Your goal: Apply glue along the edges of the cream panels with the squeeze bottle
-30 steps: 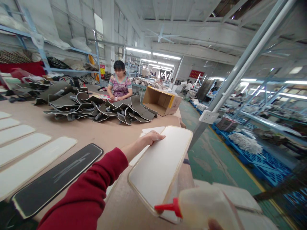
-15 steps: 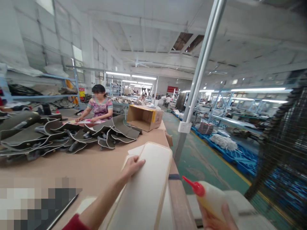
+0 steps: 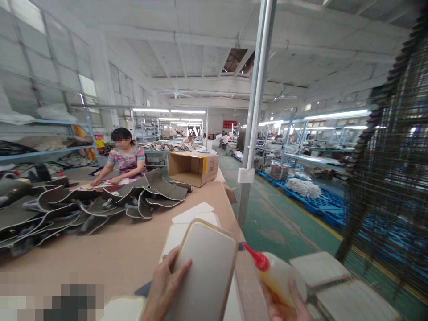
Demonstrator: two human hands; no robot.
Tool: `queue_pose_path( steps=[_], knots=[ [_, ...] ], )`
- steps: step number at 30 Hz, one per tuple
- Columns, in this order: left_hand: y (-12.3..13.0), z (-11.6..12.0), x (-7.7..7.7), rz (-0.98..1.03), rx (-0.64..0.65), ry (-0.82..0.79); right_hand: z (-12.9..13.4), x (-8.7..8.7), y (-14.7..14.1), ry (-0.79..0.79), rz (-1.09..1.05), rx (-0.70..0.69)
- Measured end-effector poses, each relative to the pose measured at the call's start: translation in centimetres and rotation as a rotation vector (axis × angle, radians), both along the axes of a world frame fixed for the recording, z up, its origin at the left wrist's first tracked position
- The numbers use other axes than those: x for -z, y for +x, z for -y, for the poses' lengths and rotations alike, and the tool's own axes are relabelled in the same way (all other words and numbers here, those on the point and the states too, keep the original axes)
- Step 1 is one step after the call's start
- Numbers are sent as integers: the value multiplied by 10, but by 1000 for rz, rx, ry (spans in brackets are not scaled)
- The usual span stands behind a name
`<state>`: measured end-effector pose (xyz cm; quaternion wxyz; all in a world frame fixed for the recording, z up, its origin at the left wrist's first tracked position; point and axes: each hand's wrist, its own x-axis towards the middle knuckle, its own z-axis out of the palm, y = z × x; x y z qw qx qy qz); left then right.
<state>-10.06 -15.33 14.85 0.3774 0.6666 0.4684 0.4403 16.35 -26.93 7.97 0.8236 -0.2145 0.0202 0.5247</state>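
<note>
My left hand [image 3: 167, 283] grips the left edge of a pale, round-cornered panel [image 3: 209, 267], its thumb on the face. The panel is tilted up over the table's right edge, and a tan border runs round it. Beneath and behind it lie more white pieces [image 3: 194, 212]. In my right hand [image 3: 284, 303] is a translucent squeeze bottle [image 3: 282, 277] with a red nozzle and yellowish liquid. The nozzle points up and left, near the panel's right edge but apart from it.
Dark grey pieces [image 3: 96, 200] are heaped across the table [image 3: 110, 245] on the left. Behind them a person [image 3: 125, 156] works. An open cardboard box [image 3: 192, 168] stands farther back. A metal post [image 3: 252, 111] rises beside the table; pale panels [image 3: 319, 267] lie at lower right.
The view has shifted right. My left hand and the panel are lower in view, uncovering more white pieces behind. The bottle and my right hand appear slightly farther left.
</note>
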Motion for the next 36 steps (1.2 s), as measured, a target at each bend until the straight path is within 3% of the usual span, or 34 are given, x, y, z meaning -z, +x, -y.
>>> queue_pose_path(
  steps=[3, 6, 11, 15, 20, 27, 31, 34, 36],
  knots=[
    [-1, 8, -7, -25, 74, -21, 5, -14, 1, 2, -21, 57],
    [-4, 10, -22, -48, 196, -45, 13, -40, 4, -21, 18, 149],
    [-13, 6, -41, -93, 420, -130, 25, -86, 13, -34, 353, 379],
    [-15, 9, -52, -128, 565, -176, 26, -106, 18, 50, 581, 390],
    [-16, 18, -66, -194, 694, -241, 20, -122, 18, 70, 670, 344],
    [-22, 24, -73, -246, 687, -245, 14, -134, 18, 116, 675, 265],
    [-24, 34, -70, -273, 528, -163, 21, -136, 12, 108, 607, 312],
    [-23, 45, -61, -261, 337, -54, 28, -120, 7, 51, 412, 306],
    [-19, 50, -51, -221, 198, 43, 28, -96, 6, -33, 192, 190]
  ],
)
